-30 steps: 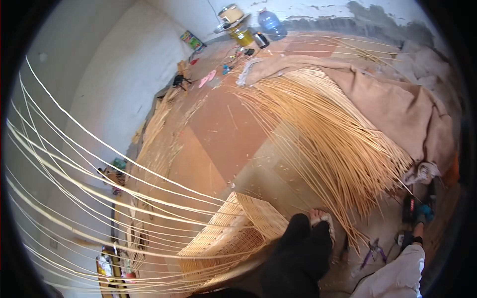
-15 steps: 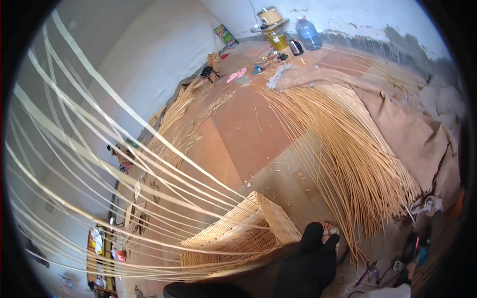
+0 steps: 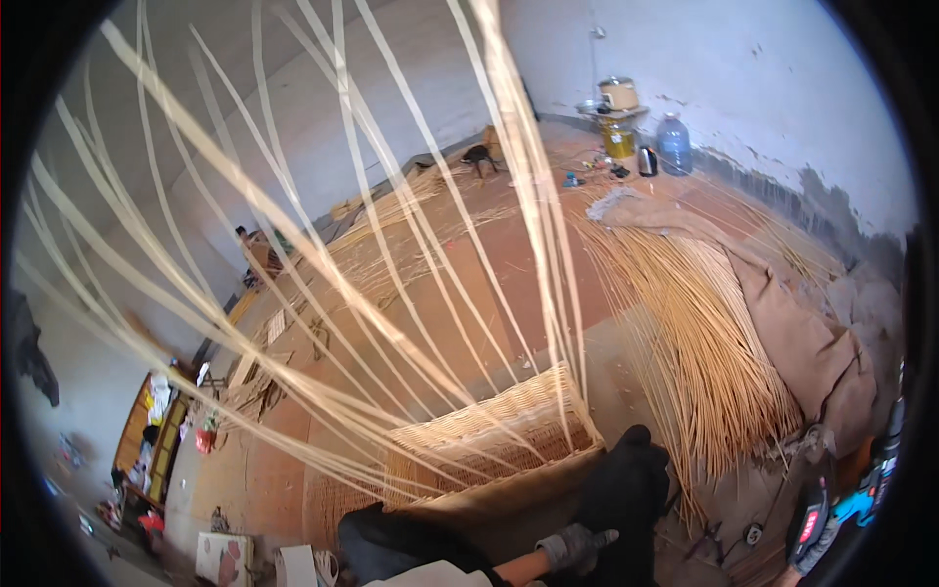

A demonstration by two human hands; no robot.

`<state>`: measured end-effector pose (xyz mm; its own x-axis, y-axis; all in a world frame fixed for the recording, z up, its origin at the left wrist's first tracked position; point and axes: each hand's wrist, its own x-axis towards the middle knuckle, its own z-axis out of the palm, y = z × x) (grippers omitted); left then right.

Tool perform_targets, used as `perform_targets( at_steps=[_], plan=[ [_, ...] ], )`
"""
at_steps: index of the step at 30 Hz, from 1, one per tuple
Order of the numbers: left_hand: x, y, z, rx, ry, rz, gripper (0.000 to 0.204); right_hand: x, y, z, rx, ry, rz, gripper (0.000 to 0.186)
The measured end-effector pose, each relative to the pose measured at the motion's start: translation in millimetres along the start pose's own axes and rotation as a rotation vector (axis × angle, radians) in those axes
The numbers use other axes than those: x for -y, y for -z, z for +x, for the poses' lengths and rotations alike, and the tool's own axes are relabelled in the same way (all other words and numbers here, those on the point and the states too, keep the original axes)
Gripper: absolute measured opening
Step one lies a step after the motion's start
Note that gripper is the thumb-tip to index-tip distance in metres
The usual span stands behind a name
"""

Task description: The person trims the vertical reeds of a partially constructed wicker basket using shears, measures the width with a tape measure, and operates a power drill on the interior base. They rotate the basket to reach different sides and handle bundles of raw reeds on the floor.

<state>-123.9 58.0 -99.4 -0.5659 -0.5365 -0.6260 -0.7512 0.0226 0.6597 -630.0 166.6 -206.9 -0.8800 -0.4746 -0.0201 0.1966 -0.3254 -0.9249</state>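
Note:
A woven rattan basket [image 3: 494, 401] is tilted in front of my dark-clad legs [image 3: 631, 470], with long pale stakes [image 3: 538, 245] fanning upward from it. My left hand [image 3: 577, 548], in a grey glove, is at my leg below the basket, one finger stretched out and the others partly hidden. At the lower right edge my gloved right hand [image 3: 814, 556] is closed on a blue and black cordless power tool [image 3: 861, 499], partly cropped by the lens rim.
A bundle of rattan rods [image 3: 704, 362] lies right under a brown cloth [image 3: 817, 372]. Pliers [image 3: 706, 548] lie nearby. A pot [image 3: 618, 93], yellow bucket [image 3: 616, 137] and water jug [image 3: 675, 147] stand by the back wall. Several rattan scraps and a wooden rack [image 3: 137, 430] are left.
The stakes have swung from pointing left to pointing more upright. The basket has turned and shifted right. My left hand has appeared, and the power tool has shifted right. The view has moved too.

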Motion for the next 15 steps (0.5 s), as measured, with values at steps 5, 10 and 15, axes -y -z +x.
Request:
perform_targets(
  at_steps=[5,10,15],
  plan=[
    [38,-12,-36,-0.185,0.035,-0.607,0.039,59,-107,-35,0.422,0.019,0.442,0.052],
    [125,-18,-91,-0.532,-0.067,-0.083,0.025,54,-189,-92,1.054,-0.442,0.765,0.050],
    [167,-3,-212,-1.160,0.567,0.183,0.035,32,-261,-177,1.252,-0.878,0.869,0.048]
  ],
)
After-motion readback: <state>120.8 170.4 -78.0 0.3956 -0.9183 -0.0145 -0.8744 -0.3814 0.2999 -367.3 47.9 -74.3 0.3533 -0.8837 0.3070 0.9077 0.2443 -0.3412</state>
